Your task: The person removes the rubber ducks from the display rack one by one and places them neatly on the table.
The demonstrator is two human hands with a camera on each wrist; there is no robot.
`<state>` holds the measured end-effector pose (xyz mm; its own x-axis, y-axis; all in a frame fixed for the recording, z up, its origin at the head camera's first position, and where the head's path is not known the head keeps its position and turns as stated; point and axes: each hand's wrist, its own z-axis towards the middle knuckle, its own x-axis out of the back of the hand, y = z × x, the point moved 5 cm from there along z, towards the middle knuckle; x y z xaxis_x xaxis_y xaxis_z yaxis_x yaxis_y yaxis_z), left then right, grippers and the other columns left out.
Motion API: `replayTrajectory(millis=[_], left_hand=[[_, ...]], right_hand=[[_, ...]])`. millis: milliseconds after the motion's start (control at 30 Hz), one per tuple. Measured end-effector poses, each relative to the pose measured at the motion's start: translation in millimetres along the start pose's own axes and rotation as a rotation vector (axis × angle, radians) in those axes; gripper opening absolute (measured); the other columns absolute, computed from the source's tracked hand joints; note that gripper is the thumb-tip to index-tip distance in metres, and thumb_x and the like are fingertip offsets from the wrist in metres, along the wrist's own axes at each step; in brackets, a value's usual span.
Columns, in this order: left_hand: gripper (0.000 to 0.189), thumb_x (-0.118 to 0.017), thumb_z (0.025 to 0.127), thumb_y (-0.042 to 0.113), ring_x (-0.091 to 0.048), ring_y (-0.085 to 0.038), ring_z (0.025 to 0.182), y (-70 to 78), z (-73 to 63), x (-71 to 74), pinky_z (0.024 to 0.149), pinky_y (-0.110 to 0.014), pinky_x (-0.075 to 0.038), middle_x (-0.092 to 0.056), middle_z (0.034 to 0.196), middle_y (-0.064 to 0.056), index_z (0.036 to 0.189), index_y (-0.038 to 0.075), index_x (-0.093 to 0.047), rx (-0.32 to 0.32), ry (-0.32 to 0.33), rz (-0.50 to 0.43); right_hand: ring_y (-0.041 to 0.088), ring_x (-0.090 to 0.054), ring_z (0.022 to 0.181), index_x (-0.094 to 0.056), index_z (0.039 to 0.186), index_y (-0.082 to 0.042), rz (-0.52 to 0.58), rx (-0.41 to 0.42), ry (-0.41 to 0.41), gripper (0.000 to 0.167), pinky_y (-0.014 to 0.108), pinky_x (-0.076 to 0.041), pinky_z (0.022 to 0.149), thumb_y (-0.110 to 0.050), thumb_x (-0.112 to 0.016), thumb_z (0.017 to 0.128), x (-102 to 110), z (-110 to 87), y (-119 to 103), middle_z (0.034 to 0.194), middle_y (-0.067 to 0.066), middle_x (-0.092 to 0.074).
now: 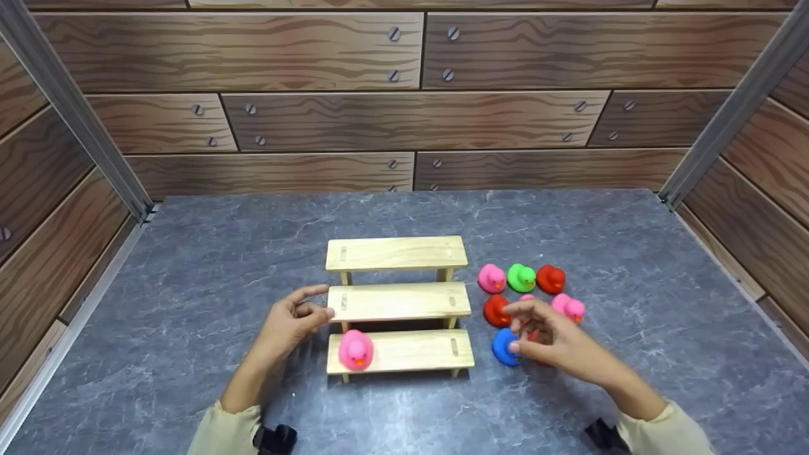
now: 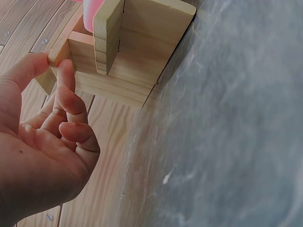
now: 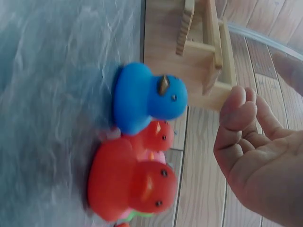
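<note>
A three-step wooden stand (image 1: 404, 301) stands in the middle of the head view. At the left end of its middle step, my left hand (image 1: 287, 323) pinches the board between thumb and index finger, the other fingers curled below. One pink rubber duck (image 1: 356, 344) sits on the left part of the lowest step. My right hand (image 1: 556, 338) hovers over the loose ducks with its fingers bent and nothing held. Nearest to it are a blue rubber duck (image 3: 132, 99) and a red rubber duck (image 3: 113, 179), the red one mostly hidden by the hand in the head view.
Right of the stand, further rubber ducks sit in rows: pink (image 1: 491, 279), green (image 1: 521, 277) and red (image 1: 550, 279) at the back, with another red one (image 1: 495, 311) and a pink one (image 1: 568, 308) nearer. Wood-patterned walls (image 1: 417, 120) enclose the grey marbled tabletop (image 1: 208, 284).
</note>
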<state>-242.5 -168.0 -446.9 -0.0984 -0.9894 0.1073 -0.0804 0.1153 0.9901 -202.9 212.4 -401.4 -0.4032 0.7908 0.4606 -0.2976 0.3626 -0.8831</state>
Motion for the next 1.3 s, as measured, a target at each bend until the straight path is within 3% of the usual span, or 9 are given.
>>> replayTrajectory(millis=[167,400,733,933,1300], left_hand=[[0.053,-0.069,0.083,0.004,-0.052,-0.008,0.064,-0.4,0.7,0.3,0.061,-0.021,-0.040,-0.062,0.071,0.006,0.132,-0.003,-0.051,-0.001,0.004,0.009],[0.052,-0.069,0.083,0.003,-0.052,-0.008,0.063,-0.8,1.0,0.4,0.061,-0.021,-0.041,-0.063,0.071,0.005,0.131,-0.003,-0.052,-0.001,0.011,0.017],[0.053,-0.069,0.083,0.003,-0.047,-0.004,0.059,0.2,0.9,-0.1,0.056,-0.019,-0.037,-0.062,0.070,0.007,0.132,-0.004,-0.050,-0.011,-0.005,0.002],[0.054,-0.069,0.084,0.005,-0.050,-0.004,0.061,-0.1,0.7,0.5,0.058,-0.020,-0.039,-0.064,0.072,0.007,0.134,-0.003,-0.049,-0.007,-0.005,0.010],[0.051,-0.069,0.082,0.003,-0.052,-0.008,0.062,-0.1,0.8,0.9,0.059,-0.021,-0.041,-0.063,0.071,0.006,0.131,-0.003,-0.053,-0.006,0.027,0.010]], right_hand=[[0.004,-0.054,0.088,-0.049,0.125,0.007,-0.023,-0.021,0.018,0.043,0.022,-0.047,0.072,-0.010,-0.067,0.089,-9,4.5,-1,0.104,0.016,-0.054],[0.003,-0.054,0.085,-0.050,0.123,0.004,-0.030,0.062,0.051,0.041,0.022,-0.045,0.067,-0.006,-0.068,0.087,-23,10.7,-8,0.101,0.013,-0.054],[0.006,-0.054,0.086,-0.050,0.124,0.002,0.007,0.069,0.044,0.044,0.020,-0.045,0.069,-0.007,-0.069,0.086,-41,19.4,-14,0.101,0.013,-0.054],[0.007,-0.053,0.087,-0.048,0.124,0.006,0.036,0.085,0.018,0.044,0.019,-0.045,0.070,-0.007,-0.069,0.087,-55,24.9,-19,0.102,0.012,-0.053],[0.009,-0.053,0.084,-0.050,0.125,-0.001,0.062,0.066,-0.028,0.044,0.019,-0.045,0.072,-0.011,-0.070,0.087,-77,36.0,-19,0.103,0.011,-0.052]])
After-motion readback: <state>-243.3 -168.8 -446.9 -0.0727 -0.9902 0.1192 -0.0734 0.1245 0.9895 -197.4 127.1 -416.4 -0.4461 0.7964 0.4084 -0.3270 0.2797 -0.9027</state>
